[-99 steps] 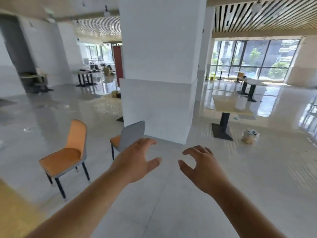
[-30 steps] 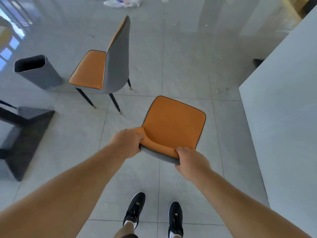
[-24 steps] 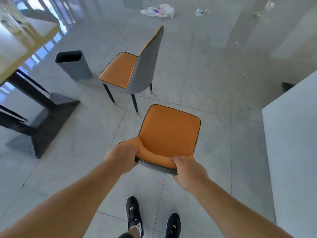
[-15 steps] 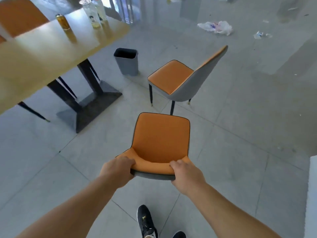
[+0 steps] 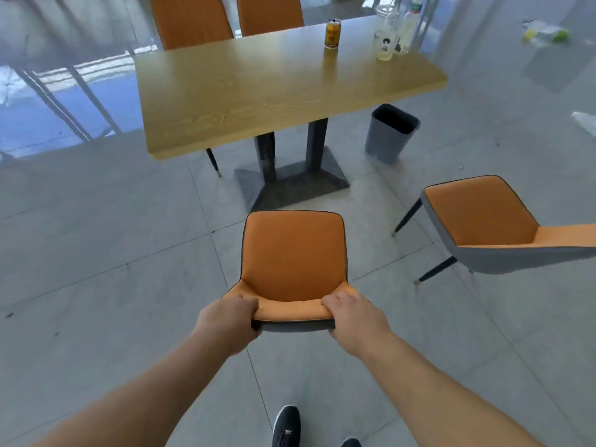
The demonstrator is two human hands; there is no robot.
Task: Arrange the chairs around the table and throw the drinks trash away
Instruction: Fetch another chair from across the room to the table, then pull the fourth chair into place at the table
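An orange-seated chair (image 5: 293, 256) with a grey back stands right in front of me, its seat facing the wooden table (image 5: 258, 88). My left hand (image 5: 227, 321) and my right hand (image 5: 354, 319) both grip the top of its backrest. A second orange chair (image 5: 480, 217) stands to the right, turned away from the table. Two more orange chairs (image 5: 225, 17) sit at the table's far side. On the far right end of the table stand a yellow drink can (image 5: 332, 33), a clear plastic cup (image 5: 386, 33) and a bottle (image 5: 407, 30).
A grey waste bin (image 5: 388, 135) stands on the floor by the table's right end. The table's dark pedestal base (image 5: 290, 185) lies just ahead of the held chair. Litter (image 5: 545, 35) lies on the glossy floor at the far right. My shoes (image 5: 287, 427) show below.
I have turned left with the chair in both hands, so it now faces the table squarely. The second chair has passed from ahead to my right.
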